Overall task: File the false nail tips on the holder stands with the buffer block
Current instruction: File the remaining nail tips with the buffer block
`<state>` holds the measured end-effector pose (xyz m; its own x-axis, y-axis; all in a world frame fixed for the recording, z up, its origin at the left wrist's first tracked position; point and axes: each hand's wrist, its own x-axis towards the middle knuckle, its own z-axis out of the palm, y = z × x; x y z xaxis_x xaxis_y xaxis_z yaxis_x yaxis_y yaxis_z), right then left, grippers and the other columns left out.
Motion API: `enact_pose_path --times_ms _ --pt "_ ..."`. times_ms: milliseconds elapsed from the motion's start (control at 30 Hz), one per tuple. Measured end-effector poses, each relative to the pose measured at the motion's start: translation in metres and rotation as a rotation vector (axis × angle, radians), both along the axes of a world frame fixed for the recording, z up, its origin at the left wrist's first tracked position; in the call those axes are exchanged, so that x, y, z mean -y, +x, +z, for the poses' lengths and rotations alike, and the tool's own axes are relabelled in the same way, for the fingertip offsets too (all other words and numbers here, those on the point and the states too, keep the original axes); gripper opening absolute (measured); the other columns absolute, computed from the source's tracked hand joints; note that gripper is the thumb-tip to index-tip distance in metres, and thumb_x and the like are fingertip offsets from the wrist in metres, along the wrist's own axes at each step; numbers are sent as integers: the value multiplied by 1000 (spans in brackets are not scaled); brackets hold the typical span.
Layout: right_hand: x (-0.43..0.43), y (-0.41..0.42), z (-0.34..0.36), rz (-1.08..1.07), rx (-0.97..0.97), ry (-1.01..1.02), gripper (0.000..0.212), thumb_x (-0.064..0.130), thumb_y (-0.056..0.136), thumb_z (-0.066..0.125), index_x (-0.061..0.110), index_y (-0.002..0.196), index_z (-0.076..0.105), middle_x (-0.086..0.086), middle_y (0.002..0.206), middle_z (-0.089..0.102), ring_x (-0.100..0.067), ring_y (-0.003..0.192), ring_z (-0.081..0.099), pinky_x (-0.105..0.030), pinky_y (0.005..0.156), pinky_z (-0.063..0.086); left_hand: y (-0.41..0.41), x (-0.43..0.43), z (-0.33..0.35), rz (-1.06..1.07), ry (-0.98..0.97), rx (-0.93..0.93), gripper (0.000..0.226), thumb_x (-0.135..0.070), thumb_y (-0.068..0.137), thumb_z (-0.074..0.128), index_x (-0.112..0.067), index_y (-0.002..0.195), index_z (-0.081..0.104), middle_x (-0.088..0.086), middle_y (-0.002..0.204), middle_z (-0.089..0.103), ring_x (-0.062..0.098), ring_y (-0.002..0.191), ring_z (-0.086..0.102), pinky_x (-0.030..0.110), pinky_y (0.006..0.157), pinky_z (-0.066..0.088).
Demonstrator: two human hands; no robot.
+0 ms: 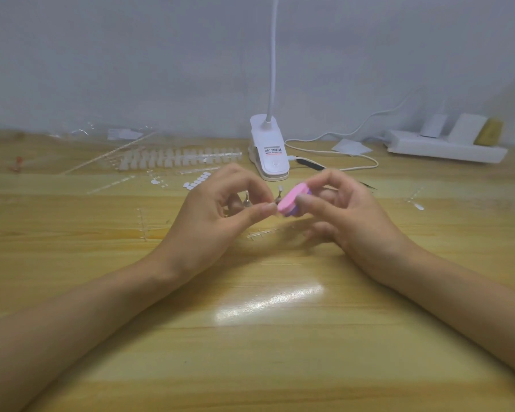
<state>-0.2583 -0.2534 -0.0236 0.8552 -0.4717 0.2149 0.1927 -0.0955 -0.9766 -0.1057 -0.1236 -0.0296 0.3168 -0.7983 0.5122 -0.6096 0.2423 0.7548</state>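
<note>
Braced on the wooden table [259, 367] for steadiness, the left hand [220, 212] pinches a holder stand [277, 198] upright, its nail tip [280, 188] apparently against the pink buffer block [290, 200], which the right hand [351, 215] clamps, hands nearly touching.

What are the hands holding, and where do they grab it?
Right hand pinches the pink buffer block at its right end; left hand pinches a holder stand low down.
</note>
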Motion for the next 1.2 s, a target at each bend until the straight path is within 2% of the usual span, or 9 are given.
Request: enact_pose_path --times_ms 233,400,500,633,733,867,967,1133,1200 --pt "0 1 -1 -5 -8 -4 23 22 81 72 14 92 54 -8 90 77 -18 83 71 -25 57 54 1 0 -1 1 7 -35 9 -27 85 69 -21 79 66 0 88 60 21 74 54 21 70 43" --pt "-3 2 -1 36 -47 -141 25 16 81 76 14 90 53 -11 92 77 -23 80 72 -25 51 51 -1 0 -1 -14 2 -39 8 -23 85 69 -19 80 66 -1 88 62 11 74 53 19 70 43" --pt "1 0 -2 -88 36 -23 24 23 78 72 16 91 53 -8 91 77 -21 74 67 -27 49 49 -1 -1 0 -20 17 -26 9 -22 86 73 -19 80 67 -5 88 61 11 72 51 20 70 43" --pt "-2 1 -3 34 -88 -219 23 15 85 75 17 89 52 -6 90 78 -20 76 72 -20 51 45 -1 -1 1 6 1 -18 8 -25 85 69 -18 81 66 -1 89 61 23 73 53 21 69 44" --pt "1 0 -3 -71 26 -85 24 21 81 72 14 92 52 -8 88 77 -18 74 68 -30 50 48 0 -1 0 -13 33 -34 10 -27 85 71 -19 80 66 2 90 61 17 70 52 20 70 43" --pt "1 2 -7 48 -68 -229 22 9 86 73 12 92 53 -9 88 77 -19 80 74 -24 64 55 0 0 0 -11 31 -44 10 -27 84 69 -18 81 66 2 90 62 26 75 53 25 72 44" --pt "2 1 -5 -49 6 -139 21 19 86 73 16 93 53 -7 92 77 -16 83 72 -25 61 52 0 0 0 -28 31 -34 7 -24 85 71 -21 80 67 -3 89 62 12 72 53 21 71 44" --pt "0 1 -7 54 -39 -260 19 11 89 71 9 94 53 -12 91 77 -31 88 72 -53 81 56 0 0 0 -14 25 -34 8 -27 86 68 -22 80 66 -1 88 63 12 74 54 22 70 44" --pt "0 0 -5 -28 43 -193 20 17 88 71 12 94 53 -10 91 76 -28 87 72 -47 81 56 -1 -1 0 -19 26 -12 8 -24 87 70 -22 80 66 0 87 63 5 72 52 20 70 43"
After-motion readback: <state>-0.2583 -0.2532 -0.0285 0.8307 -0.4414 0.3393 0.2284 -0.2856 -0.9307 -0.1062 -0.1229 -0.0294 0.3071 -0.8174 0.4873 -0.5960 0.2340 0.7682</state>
